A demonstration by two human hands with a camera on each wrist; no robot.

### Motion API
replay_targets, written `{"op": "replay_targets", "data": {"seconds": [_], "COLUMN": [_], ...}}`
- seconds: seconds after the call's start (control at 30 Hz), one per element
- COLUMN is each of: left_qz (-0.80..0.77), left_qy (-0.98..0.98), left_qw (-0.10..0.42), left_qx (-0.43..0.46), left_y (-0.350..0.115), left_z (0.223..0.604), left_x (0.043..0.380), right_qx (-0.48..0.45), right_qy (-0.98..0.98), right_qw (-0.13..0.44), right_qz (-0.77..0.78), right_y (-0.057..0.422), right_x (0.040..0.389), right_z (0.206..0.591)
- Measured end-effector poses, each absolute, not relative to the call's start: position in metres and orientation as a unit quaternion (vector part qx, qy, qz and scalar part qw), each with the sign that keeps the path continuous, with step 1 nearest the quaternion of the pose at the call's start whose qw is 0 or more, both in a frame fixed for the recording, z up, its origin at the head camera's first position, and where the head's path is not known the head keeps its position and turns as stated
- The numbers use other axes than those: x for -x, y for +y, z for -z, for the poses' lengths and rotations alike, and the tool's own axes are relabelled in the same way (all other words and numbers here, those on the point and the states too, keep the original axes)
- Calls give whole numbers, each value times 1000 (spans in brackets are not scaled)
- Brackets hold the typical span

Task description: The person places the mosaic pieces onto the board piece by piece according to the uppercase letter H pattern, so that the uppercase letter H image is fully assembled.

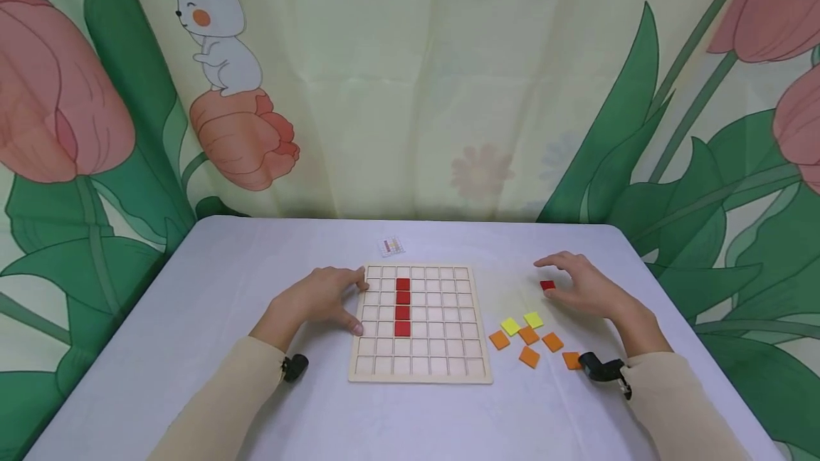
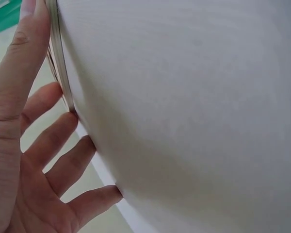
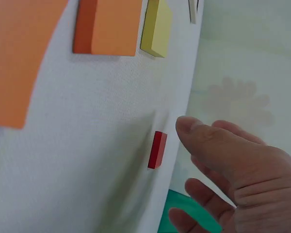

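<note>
A wooden grid board (image 1: 419, 379) lies on the table, with several red tiles (image 1: 402, 297) lined up in one of its columns. Along its left edge, my left hand (image 1: 323, 299) rests with thumb and fingers spread apart, the thumb tip against the frame. The left wrist view shows the fingertips (image 2: 85, 145) down by the board's side and the tablecloth. Off to the right, my right hand (image 1: 586, 287) hovers with loosely bent fingers over a single red tile (image 1: 547, 284). In the right wrist view a gap shows between that hand (image 3: 242, 170) and the red tile (image 3: 157, 149).
Several orange tiles (image 1: 529, 356) and two yellow tiles (image 1: 510, 326) are scattered between the board and my right wrist. A small printed card (image 1: 391, 246) lies behind the board. A curtain with printed flowers (image 1: 410, 126) hangs at the table's far edge.
</note>
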State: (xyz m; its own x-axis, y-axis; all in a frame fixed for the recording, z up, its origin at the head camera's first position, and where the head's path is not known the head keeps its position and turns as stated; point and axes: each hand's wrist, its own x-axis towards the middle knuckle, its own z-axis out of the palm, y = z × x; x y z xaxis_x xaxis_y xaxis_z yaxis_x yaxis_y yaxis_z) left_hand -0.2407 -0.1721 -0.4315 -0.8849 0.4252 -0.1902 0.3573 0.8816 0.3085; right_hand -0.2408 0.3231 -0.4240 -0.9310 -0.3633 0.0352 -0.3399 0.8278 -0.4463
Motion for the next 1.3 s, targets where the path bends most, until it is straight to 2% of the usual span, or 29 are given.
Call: {"op": "replay_targets", "data": {"seconds": [0.53, 1.3], "left_qz": [-130, -135], "left_qy": [963, 963], "left_qw": [133, 136], "left_qx": [-193, -188], "left_y": [-168, -167], "left_z": [429, 425], "left_x": [241, 242], "right_qx": [192, 192], "right_qy": [957, 959], "right_qw": [54, 10], "right_qz": [212, 209], "right_y": [331, 321], "right_x": [243, 235], "right_z": [430, 437]}}
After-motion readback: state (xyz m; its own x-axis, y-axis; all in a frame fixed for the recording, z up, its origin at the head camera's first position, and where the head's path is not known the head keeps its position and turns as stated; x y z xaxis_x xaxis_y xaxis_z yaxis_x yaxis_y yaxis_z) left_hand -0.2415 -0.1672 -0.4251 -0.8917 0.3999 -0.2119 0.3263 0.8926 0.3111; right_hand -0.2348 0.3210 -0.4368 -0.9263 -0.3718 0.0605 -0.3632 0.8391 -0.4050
